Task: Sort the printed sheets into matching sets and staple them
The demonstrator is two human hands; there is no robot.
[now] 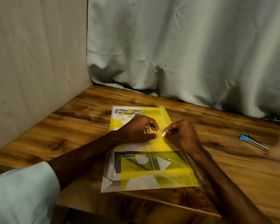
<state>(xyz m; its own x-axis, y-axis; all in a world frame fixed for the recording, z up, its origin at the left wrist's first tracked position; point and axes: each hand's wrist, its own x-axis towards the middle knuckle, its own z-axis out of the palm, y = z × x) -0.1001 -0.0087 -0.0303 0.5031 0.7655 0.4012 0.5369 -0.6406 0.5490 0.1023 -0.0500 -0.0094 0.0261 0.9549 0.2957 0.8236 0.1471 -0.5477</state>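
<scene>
Under both hands, on the wooden table (81, 120), lie the printed sheets (152, 173). They are yellow with black and white shapes and some text, and they reach from beyond the fingers back to below the wrists. A clear plastic cover (166, 120) seems to lie over them, and its edge shows just beyond the knuckles of the right hand.

The left hand (136, 130) rests on the sheets with its fingers curled and the thumb stretched toward the other hand. There is a gap between thumb and index finger, and it is not possible to tell whether this hand grips the paper or only presses on it.

The right hand (183, 135) is closed, and its thumb and fingertips pinch a small bright piece (163, 134). The piece is white or shiny and too small to name. It sits just beside the tip of the left thumb, above the right edge of the sheets.

To the right of the right hand, well apart from it, a blue and metal tool (253, 141) lies on the table. It is blurred, so its kind is not certain.

A pale sleeve (23, 191) covers the left arm above the elbow. Beyond the hands a grey-green curtain (184, 46) hangs down to the far edge of the table.
</scene>
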